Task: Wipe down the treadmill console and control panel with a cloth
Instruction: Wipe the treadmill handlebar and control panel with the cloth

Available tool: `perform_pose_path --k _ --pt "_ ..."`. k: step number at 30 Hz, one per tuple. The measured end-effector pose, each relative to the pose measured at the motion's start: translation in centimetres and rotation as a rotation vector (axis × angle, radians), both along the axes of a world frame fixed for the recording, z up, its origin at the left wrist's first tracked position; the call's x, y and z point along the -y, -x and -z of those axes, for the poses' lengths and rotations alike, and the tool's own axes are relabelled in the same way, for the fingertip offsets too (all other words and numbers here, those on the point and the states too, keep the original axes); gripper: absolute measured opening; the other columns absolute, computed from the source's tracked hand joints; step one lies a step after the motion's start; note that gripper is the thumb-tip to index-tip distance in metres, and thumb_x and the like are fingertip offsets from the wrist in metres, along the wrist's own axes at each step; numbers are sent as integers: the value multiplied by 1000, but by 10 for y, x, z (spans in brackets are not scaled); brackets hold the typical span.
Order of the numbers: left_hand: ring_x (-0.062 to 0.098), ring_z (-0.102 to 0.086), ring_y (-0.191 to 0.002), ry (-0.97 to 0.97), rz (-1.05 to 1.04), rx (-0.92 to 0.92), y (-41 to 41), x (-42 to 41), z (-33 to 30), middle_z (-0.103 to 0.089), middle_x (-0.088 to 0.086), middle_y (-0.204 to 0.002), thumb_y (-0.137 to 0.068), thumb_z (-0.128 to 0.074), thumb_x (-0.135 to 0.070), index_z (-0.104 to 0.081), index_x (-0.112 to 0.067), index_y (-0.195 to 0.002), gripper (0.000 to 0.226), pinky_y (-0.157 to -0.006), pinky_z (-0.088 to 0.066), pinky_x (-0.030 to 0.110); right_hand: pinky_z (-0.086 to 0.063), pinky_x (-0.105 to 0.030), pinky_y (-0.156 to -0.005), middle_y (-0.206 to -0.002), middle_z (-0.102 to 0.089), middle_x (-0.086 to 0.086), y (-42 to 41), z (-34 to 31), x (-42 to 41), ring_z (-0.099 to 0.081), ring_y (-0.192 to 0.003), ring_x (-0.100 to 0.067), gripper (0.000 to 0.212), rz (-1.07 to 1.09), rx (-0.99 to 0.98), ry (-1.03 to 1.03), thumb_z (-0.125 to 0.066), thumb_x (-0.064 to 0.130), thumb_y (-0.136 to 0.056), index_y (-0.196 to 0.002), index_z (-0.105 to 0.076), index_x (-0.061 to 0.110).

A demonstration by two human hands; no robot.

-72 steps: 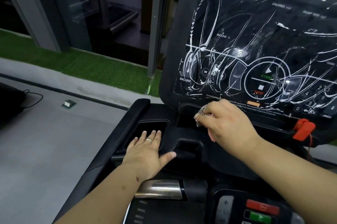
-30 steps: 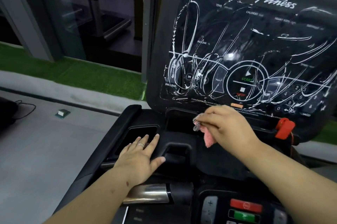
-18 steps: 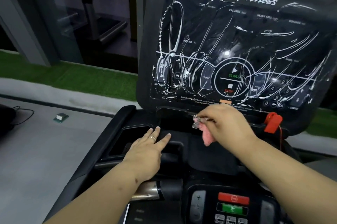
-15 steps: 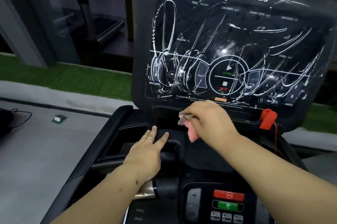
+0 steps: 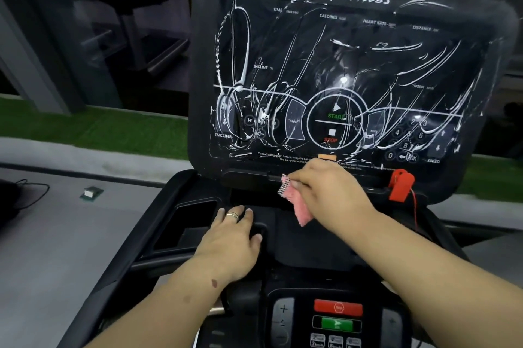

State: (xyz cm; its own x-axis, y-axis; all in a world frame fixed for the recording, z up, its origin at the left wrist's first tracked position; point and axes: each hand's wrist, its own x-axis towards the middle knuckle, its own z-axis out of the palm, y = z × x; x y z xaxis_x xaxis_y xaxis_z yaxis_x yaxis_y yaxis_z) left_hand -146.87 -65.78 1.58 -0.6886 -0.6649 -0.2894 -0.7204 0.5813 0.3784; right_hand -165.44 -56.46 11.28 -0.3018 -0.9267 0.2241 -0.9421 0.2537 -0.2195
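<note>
The black treadmill console (image 5: 353,76) stands upright ahead, its screen streaked with white foam lines. My right hand (image 5: 331,192) is closed around a pink cloth (image 5: 300,206) with a checkered edge, just below the screen's lower rim, the cloth hanging down over the tray ledge. My left hand (image 5: 232,237) lies flat, fingers together, on the black tray beside a recessed holder (image 5: 195,212), a ring on one finger. A lower control panel (image 5: 336,319) with a red and a green button sits at the bottom.
A red safety clip (image 5: 400,183) with a cord hangs at the console's lower right. Grey floor (image 5: 56,234) lies to the left, with a small green box (image 5: 92,193) and a black cable. Green turf and glass doors lie beyond.
The pink cloth has come out from under my right hand and now hangs lower. My left hand slid right from the recessed holder onto the middle of the tray. The view shifted left.
</note>
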Motion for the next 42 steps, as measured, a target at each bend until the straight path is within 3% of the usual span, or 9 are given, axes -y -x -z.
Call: perform_pose_path --k 5,13,19,23,27,32,38,42 --pt "31 10 -157 25 4 -20 -4 -5 5 -2 -4 -171 -106 -35 -50 -7 -25 -164 69 -129 -8 42 -50 -34 -87 -107 -64 8 -10 -15 29 -60 -103 -16 18 93 131 6 -61 36 -96 -108 -75 34" --pt "30 8 -157 36 0 -26 -5 -7 1 -3 -5 -171 -106 -34 -49 -7 -25 -164 68 -128 -7 39 -51 -33 -74 -102 -56 6 -18 -25 51 -62 -95 -24 17 -10 -192 -94 -61 29 -96 -108 -73 33" --pt "31 8 -157 36 11 -17 -5 -9 -2 -2 -5 -172 -106 -34 -50 -7 -25 -164 69 -128 -10 41 -54 -36 -72 -98 -54 6 -4 -31 40 -62 -90 -26 16 52 -263 -157 -63 28 -95 -105 -73 34" --pt "31 8 -157 39 19 2 -6 -10 -4 -1 -4 -172 -107 -34 -49 -6 -24 -164 69 -128 -11 43 -46 -32 -66 -99 -54 4 -22 -28 59 -61 -89 -26 19 -9 -265 -139 -61 22 -94 -104 -72 33" --pt "31 9 -157 27 20 -2 -6 -9 -4 0 -5 -172 -107 -34 -49 -5 -25 -164 69 -128 -10 43 -51 -34 -72 -100 -54 7 -5 -33 45 -62 -93 -24 12 19 -256 -174 -63 36 -95 -104 -71 34" --pt "32 9 -157 43 26 9 -5 -10 -3 0 -4 -172 -106 -33 -50 -4 -24 -164 69 -128 -11 42 -54 -36 -71 -98 -55 4 -22 -32 59 -61 -89 -26 10 -31 -298 -161 -64 27 -93 -100 -71 31" --pt "31 9 -157 37 24 7 -6 -10 -6 0 -5 -172 -106 -33 -50 -4 -25 -164 69 -128 -12 43 -55 -38 -72 -95 -52 8 -5 -33 48 -63 -92 -25 7 26 -263 -189 -65 33 -93 -98 -70 33" --pt "32 8 -157 55 33 29 -5 -11 -6 0 -3 -172 -107 -33 -50 -3 -24 -164 70 -128 -11 42 -46 -32 -67 -100 -54 5 -20 -26 58 -61 -91 -25 13 8 -276 -132 -60 31 -97 -103 -71 32"
